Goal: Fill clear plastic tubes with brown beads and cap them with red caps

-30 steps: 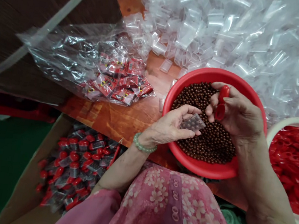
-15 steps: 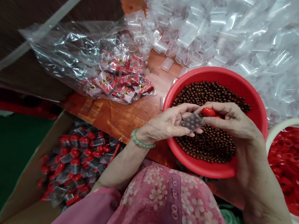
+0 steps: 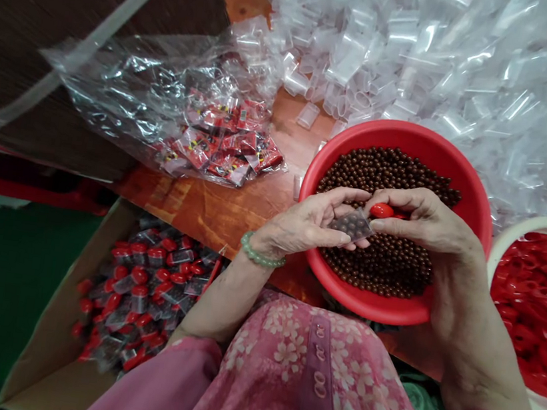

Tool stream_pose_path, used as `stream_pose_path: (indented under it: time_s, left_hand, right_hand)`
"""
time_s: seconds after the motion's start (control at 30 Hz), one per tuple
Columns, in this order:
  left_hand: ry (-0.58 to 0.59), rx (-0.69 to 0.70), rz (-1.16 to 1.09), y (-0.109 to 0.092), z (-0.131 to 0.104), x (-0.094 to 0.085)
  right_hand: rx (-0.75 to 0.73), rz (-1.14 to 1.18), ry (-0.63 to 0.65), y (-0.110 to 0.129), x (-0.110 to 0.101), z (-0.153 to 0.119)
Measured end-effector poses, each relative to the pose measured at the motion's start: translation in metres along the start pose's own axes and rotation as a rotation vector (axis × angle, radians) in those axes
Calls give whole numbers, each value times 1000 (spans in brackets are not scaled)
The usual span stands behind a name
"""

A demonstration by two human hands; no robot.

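My left hand (image 3: 308, 226) holds a small clear plastic case (image 3: 351, 225) filled with brown beads, over the near left part of a red basin (image 3: 476, 198). My right hand (image 3: 425, 221) pinches a red cap (image 3: 382, 210) and presses it against the open end of that case. Both hands meet above the heap of brown beads (image 3: 387, 260) in the basin. A green bead bracelet (image 3: 259, 257) circles my left wrist.
A white bowl (image 3: 527, 225) of red caps stands at the right. A heap of empty clear cases (image 3: 425, 50) covers the far table. A plastic bag of red packets (image 3: 225, 145) lies at the left. A cardboard box (image 3: 53, 351) of capped cases sits below the table edge.
My right hand came down from above the basin with the red cap and brought it against the case in my left hand. The left hand stayed nearly still.
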State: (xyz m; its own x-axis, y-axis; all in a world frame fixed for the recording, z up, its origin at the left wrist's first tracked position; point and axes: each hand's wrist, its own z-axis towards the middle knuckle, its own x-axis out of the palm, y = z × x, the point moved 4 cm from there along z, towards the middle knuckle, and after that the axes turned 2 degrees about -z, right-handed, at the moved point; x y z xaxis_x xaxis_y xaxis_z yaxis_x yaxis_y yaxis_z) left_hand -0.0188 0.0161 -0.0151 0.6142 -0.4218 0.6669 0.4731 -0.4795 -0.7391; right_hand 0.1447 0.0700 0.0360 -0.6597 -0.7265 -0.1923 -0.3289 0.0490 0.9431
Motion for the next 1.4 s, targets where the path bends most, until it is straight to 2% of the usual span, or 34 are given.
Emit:
stream_pose_path:
  time_s: [0.13,0.3,0.57,0.7,0.87,1.07,1.23,1.4]
  left_hand:
    - [-36,23,-8,-2,1,0]
    - [-85,40,26,-3,3,4]
    - [-274,113,125,-3,10,16]
    - [-323,133,174,1,21,22]
    - [-451,162,352,-1,26,21]
    - [-595,231,565,-4,24,18]
    - [-623,326,630,-6,20,22]
    - [-682,467,891,-5,14,30]
  right_hand:
    - [-32,15,-69,2,-5,-5]
    - [-21,48,-261,-3,-19,-12]
    - [-63,480,-390,-9,-14,4]
    - [-57,557,-412,-13,-12,7]
    - [-98,551,-481,-17,-8,10]
    - [-115,565,-573,-9,13,11]
    - [-81,575,-571,-4,23,11]
    - [-69,570,-612,-9,19,11]
